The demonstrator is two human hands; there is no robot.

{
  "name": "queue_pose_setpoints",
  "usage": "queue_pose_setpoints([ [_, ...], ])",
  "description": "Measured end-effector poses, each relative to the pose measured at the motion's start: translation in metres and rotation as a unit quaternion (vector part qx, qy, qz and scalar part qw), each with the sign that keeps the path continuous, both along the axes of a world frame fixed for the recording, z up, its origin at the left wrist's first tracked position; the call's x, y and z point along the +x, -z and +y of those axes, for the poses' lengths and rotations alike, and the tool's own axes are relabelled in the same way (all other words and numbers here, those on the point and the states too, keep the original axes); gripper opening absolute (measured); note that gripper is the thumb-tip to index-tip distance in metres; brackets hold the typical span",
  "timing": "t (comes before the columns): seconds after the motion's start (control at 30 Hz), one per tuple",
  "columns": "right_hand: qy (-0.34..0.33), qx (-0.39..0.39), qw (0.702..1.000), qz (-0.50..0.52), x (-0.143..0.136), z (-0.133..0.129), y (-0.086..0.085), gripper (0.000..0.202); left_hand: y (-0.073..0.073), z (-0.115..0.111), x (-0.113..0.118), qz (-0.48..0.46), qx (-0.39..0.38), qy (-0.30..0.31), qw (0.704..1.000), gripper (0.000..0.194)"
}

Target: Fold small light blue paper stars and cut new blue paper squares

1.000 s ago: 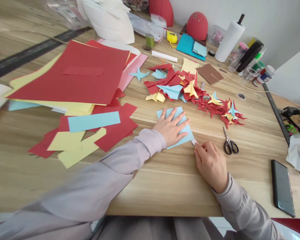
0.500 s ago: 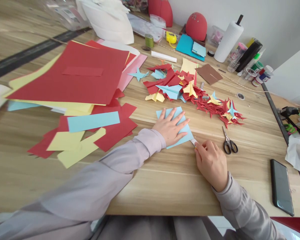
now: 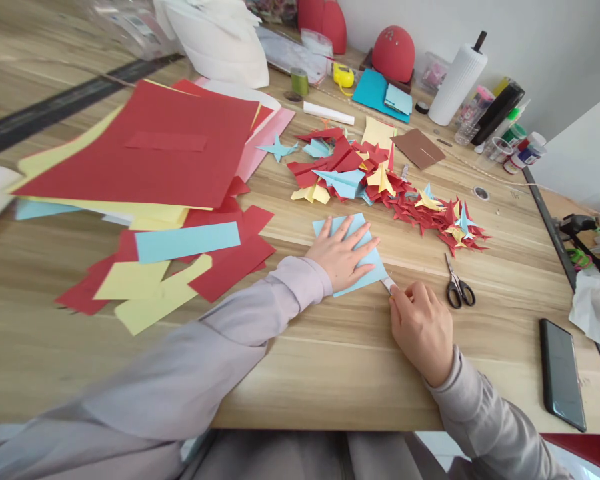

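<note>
A light blue paper sheet [image 3: 347, 283] lies on the wooden table, and my left hand [image 3: 341, 257] rests flat on it with fingers spread. My right hand [image 3: 420, 327] is closed around a small knife [image 3: 387, 284], whose blade touches the paper's right corner. The knife's handle is hidden in my fingers. Just right of that hand lie black-handled scissors [image 3: 460, 289]. Beyond my hands spreads a heap of folded red, yellow and blue paper pieces [image 3: 340, 157].
Large red and yellow sheets [image 3: 180, 167] are stacked at the left, with a blue strip [image 3: 187, 243] and cut scraps in front. A phone [image 3: 563, 373] lies at the right front. Bottles [image 3: 525, 157], a white roll [image 3: 457, 83] and a yellow tape measure [image 3: 343, 77] stand at the back.
</note>
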State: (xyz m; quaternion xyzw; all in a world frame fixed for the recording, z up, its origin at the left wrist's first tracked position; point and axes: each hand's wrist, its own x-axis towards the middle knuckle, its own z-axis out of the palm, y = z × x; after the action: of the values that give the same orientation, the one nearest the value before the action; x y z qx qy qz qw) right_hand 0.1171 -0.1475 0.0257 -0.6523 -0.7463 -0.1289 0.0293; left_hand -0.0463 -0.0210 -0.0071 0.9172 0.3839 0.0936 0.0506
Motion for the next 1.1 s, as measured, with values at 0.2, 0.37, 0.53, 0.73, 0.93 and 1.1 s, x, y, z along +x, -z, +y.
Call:
queue_pose_setpoints([
  [0.2, 0.011, 0.006, 1.000, -0.002, -0.0038, -0.0026, -0.0008, 0.019, 0.0010, 0.0001, 0.0002, -0.001, 0.013, 0.003, 1.000, 0.056],
  [0.37, 0.013, 0.001, 1.000, -0.009, -0.0029, -0.0027, 0.0002, 0.019, 0.0013, 0.0004, 0.0006, 0.000, 0.018, 0.006, 1.000, 0.056],
  [0.53, -0.021, -0.005, 1.000, 0.007, 0.0024, 0.0018, 0.0018, 0.022, 0.0010, 0.0009, 0.0003, 0.002, 0.016, 0.008, 1.000, 0.056],
  [0.73, -0.020, -0.009, 1.000, 0.019, 0.0044, 0.0039, 0.0015, 0.023, -0.0007, 0.0004, 0.0009, 0.009, 0.009, 0.005, 1.000, 0.057],
  [0.93, -0.020, 0.000, 1.000, 0.021, 0.0039, 0.0032, 0.0020, 0.023, -0.0019, 0.0002, 0.0008, 0.012, 0.007, 0.007, 1.000, 0.056],
  [1.1, -0.011, 0.001, 1.000, 0.001, 0.0014, 0.0033, 0.0018, 0.024, -0.0021, 0.0002, 0.0010, 0.006, 0.005, 0.003, 1.000, 0.057],
])
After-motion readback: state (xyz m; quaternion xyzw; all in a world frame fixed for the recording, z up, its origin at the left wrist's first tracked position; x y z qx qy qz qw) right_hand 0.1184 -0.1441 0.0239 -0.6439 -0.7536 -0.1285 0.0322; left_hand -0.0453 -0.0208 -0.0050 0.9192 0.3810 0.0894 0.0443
